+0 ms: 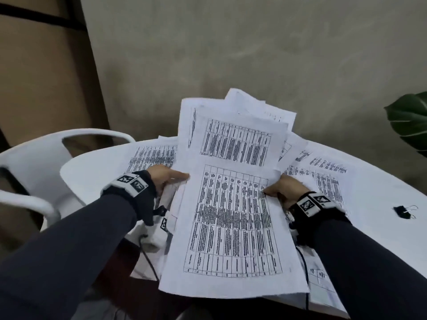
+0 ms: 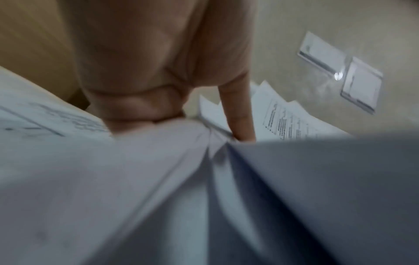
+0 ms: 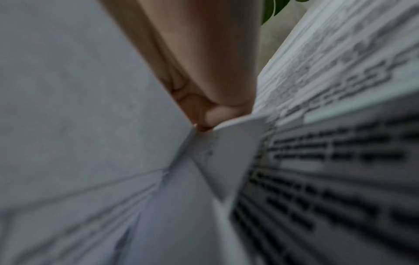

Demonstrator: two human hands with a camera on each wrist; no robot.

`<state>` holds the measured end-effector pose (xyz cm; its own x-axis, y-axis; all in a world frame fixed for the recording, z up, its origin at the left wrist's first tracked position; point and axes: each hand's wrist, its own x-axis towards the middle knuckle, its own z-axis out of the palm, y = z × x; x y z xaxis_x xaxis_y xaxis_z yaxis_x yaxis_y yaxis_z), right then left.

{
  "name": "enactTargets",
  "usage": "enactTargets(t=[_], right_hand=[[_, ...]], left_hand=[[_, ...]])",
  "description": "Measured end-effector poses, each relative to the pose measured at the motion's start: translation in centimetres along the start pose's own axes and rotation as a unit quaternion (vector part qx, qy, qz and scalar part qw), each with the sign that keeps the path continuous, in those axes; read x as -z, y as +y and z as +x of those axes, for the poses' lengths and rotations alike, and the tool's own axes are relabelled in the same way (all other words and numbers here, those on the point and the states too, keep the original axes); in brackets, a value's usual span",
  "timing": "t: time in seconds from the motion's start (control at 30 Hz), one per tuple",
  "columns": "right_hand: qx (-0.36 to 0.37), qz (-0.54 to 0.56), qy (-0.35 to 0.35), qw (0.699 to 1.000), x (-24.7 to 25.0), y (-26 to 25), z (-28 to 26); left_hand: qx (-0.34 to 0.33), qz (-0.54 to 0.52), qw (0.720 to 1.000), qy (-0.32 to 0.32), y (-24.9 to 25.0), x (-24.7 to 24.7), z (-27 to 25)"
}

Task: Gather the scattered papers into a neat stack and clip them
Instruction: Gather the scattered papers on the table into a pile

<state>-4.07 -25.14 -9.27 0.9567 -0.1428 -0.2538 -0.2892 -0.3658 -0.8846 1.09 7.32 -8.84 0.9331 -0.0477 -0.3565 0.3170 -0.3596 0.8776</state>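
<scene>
A loose bundle of printed sheets (image 1: 233, 204) with black tables is held up over the white table (image 1: 381, 227), its sheets fanned and uneven at the top. My left hand (image 1: 166, 179) grips the bundle's left edge, thumb on top. My right hand (image 1: 280, 188) pinches its right edge. In the left wrist view my left hand (image 2: 172, 100) is clamped on the papers (image 2: 136, 170), one finger stretched along them. The right wrist view, blurred, has my right hand (image 3: 211, 107) closed on paper edges (image 3: 226, 152). A black binder clip (image 1: 403, 211) lies on the table at the right.
More printed sheets (image 1: 152, 155) lie flat on the table behind my left hand, and others (image 1: 328, 179) to the right. A white chair (image 1: 34, 167) stands at the left. A green plant leaf (image 1: 409, 121) shows at the right by a grey wall.
</scene>
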Motion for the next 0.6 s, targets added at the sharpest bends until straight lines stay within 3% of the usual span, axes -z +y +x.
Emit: enactTargets(t=[0.13,0.2,0.3,0.43,0.5,0.6], right_hand=[[0.041,0.122,0.007,0.992,1.1,-1.6,-0.9],[0.014,0.107,0.012,0.994,1.4,-2.4,-1.5],[-0.028,-0.079,0.012,0.996,0.8,-1.6,-1.2],[-0.005,-0.331,-0.012,0.944,-0.3,-2.4,-2.6],[-0.008,-0.401,0.012,0.916,1.2,-2.9,-3.5],[-0.091,-0.453,0.045,0.886,4.9,-1.0,-4.2]], left_hand=[[-0.076,-0.077,0.991,-0.073,3.0,-0.2,-2.6],[-0.095,-0.111,0.985,-0.096,4.3,-0.4,-3.0],[-0.087,-0.055,0.993,-0.058,4.5,-1.6,-3.4],[-0.068,0.215,0.974,-0.008,3.1,-3.0,-2.8],[-0.046,0.222,0.974,0.013,3.0,-2.5,-2.6],[-0.014,0.163,0.986,-0.008,2.9,-1.1,-3.0]])
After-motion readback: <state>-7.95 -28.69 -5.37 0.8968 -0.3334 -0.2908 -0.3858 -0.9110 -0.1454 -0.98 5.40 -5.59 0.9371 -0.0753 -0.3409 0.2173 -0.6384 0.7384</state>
